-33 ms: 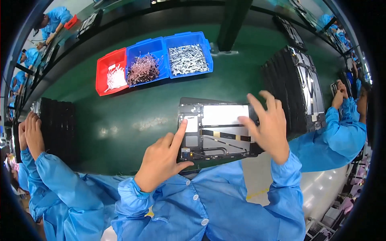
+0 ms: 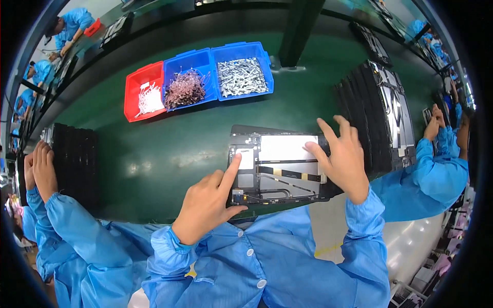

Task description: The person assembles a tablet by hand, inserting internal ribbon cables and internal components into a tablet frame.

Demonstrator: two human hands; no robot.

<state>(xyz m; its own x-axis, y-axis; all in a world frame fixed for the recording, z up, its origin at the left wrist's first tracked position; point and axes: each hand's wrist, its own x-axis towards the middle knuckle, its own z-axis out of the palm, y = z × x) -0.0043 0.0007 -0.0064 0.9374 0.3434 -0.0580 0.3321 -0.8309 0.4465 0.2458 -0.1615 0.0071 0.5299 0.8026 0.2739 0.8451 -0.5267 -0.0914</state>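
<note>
In front of me on the green tabletop lies an opened tablet (image 2: pixel 290 177), its silver and black insides and flat cables showing. My left hand (image 2: pixel 208 203) is at its left end, the index fingertip on a white patch (image 2: pixel 246 159) and the thumb stretched out near the lower edge. Over the right end hovers or rests my right hand (image 2: pixel 345 161), fingers spread and thumb pointing at the bright silver plate (image 2: pixel 285 148); contact is unclear. Neither hand grips anything. A dark flat piece (image 2: pixel 251 129) sticks out behind the tablet.
A red bin (image 2: pixel 132 97) of white pieces and two blue bins (image 2: pixel 241 50) of small parts stand behind. Stacked dark tablets rise at right (image 2: pixel 359 113) and left (image 2: pixel 74 164). Co-workers' hands (image 2: pixel 43 167) are by the left stack. A dark post (image 2: pixel 298 41) stands at the back.
My right thumb has moved slightly away from me over the silver plate. My left hand stays on the white patch.
</note>
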